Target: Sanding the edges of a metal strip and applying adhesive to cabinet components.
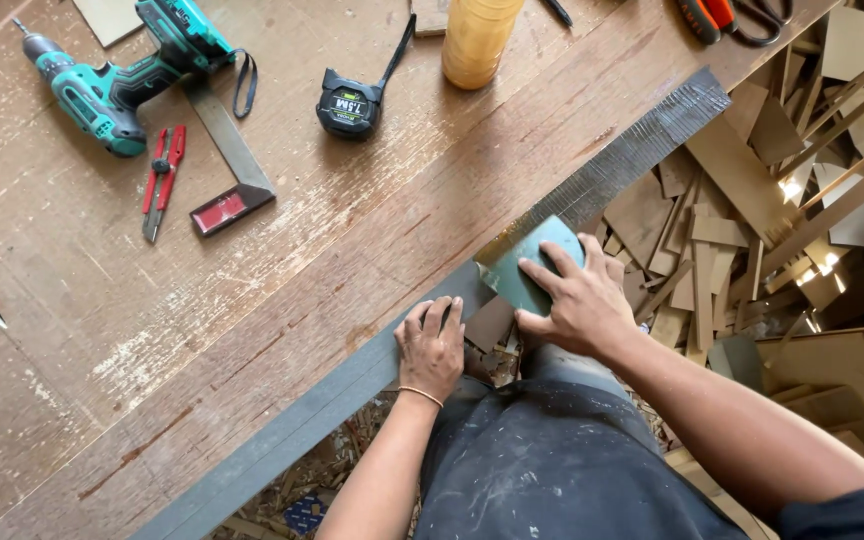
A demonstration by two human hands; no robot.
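A long grey strip (352,375) runs along the front edge of a worn wooden workbench (282,260); its far end (652,130) looks rough and dark. My left hand (432,345) presses down on the strip near its middle, fingers curled over the edge. My right hand (577,300) lies flat on a green flexible spreader pad (527,265) that rests on the strip just to the right. A yellowish smear shows at the pad's upper left edge. My paint-spotted dark trousers fill the lower middle.
On the bench lie a teal cordless drill (117,75), a red utility knife (162,180), a try square (232,165), a black tape measure (349,103) and an amber plastic bottle (477,40). Scissors with orange handles (732,15) sit top right. Wood offcuts (752,200) litter the floor.
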